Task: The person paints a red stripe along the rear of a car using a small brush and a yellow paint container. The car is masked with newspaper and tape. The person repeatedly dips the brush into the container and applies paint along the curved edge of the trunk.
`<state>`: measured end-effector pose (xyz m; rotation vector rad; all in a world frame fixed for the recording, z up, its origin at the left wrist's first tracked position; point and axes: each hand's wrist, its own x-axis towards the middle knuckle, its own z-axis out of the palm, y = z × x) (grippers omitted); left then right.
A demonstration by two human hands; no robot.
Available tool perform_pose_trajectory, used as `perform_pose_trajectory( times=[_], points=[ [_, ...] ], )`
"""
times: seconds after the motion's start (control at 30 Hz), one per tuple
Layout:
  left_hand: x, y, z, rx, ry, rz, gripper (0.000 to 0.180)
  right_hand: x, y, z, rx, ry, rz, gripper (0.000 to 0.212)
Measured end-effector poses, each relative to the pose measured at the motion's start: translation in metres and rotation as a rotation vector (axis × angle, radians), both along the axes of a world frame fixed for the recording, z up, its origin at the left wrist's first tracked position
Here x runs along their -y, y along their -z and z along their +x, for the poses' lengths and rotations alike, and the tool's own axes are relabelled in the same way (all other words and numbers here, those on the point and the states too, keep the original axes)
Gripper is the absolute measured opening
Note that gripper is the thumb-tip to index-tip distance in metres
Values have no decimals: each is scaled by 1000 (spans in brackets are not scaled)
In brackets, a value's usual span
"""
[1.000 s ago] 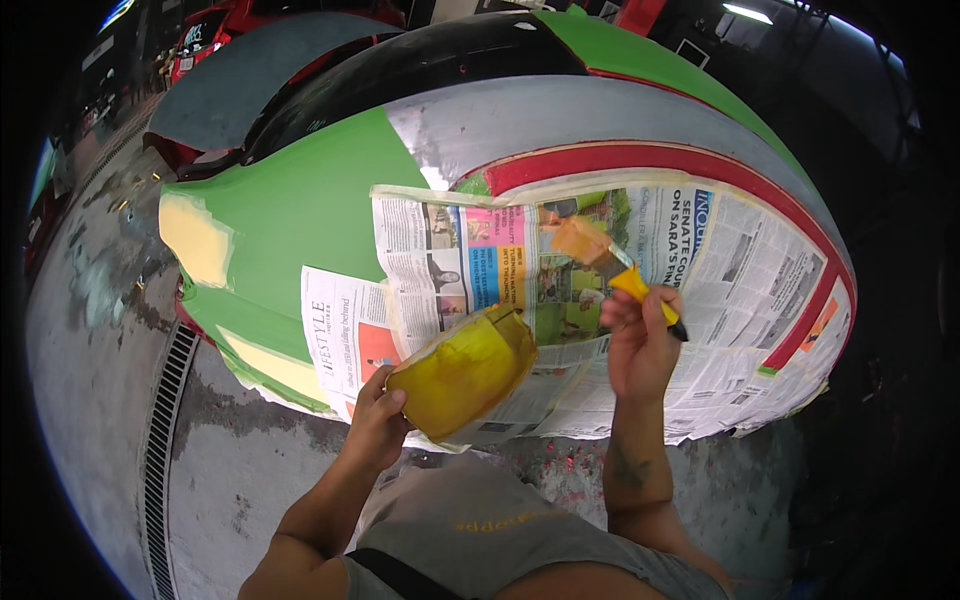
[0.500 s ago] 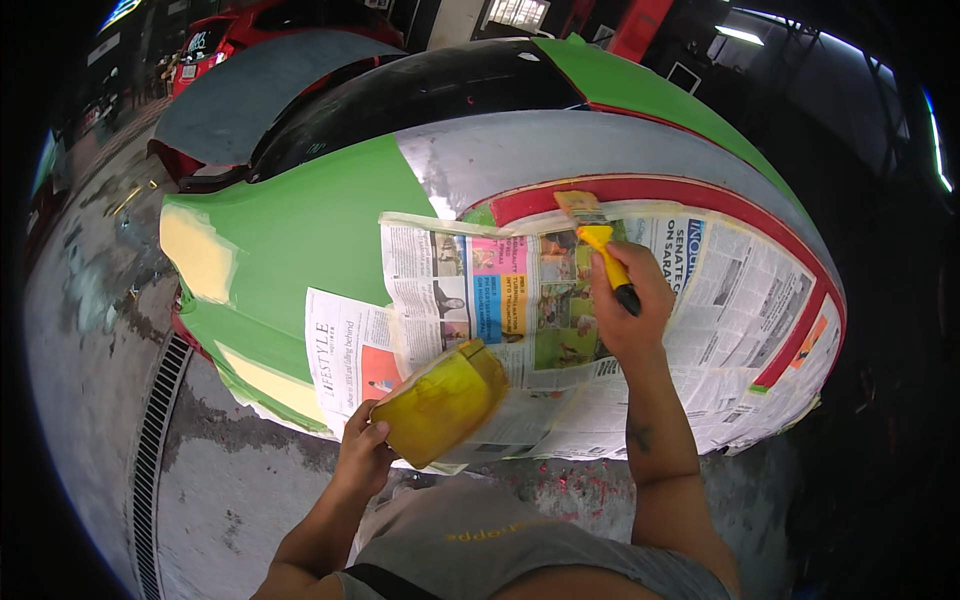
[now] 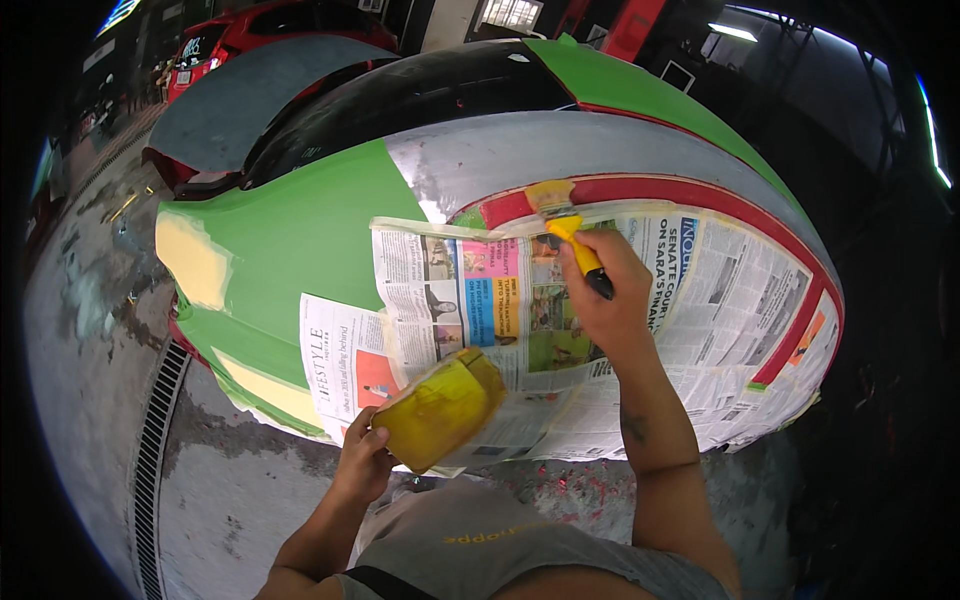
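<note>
My right hand (image 3: 612, 287) is closed round the yellow and black handle of a paintbrush (image 3: 566, 229). The brush's pale bristles rest against the red strip (image 3: 655, 190) that curves along the car's edge. My left hand (image 3: 365, 455) grips the lower left side of a yellow-stained container (image 3: 440, 415), tilted over the newspaper. Several newspaper sheets (image 3: 590, 345) are taped over the car's side just below the red strip. Green paint (image 3: 330, 205) covers the panel to the left, and a grey primed area (image 3: 480, 150) lies above the strip.
Cream filler patches (image 3: 193, 262) mark the green panel at the left. A grey raised panel (image 3: 240, 100) and a red car (image 3: 285, 30) stand behind. A floor drain grate (image 3: 155, 450) runs along the concrete at left. A red pillar (image 3: 633, 30) rises at the back.
My right hand has moved the paintbrush left along the red strip. My left hand and the container stay nearly in place. The view has shifted slightly.
</note>
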<state>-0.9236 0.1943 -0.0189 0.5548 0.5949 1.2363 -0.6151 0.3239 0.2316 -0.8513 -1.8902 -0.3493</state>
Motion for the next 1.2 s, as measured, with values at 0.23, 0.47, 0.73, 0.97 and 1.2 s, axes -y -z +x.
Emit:
perform_pose_trajectory(
  times=[0.23,0.47,0.73,0.97,1.2],
  points=[
    [7,3,0,5,-17,-32,72,1,-3,-6,-33,45,46,24],
    [9,2,-4,-7,-32,-40,78,0,2,-21,38,-67,-17,23],
    [9,6,-6,-7,-40,-51,78,4,12,-40,159,-51,-45,28],
    [8,13,-10,39,0,-26,73,9,9,-22,191,-38,-25,25],
    [2,3,-3,45,-8,40,69,4,-12,31,-44,93,-111,16]
  ],
)
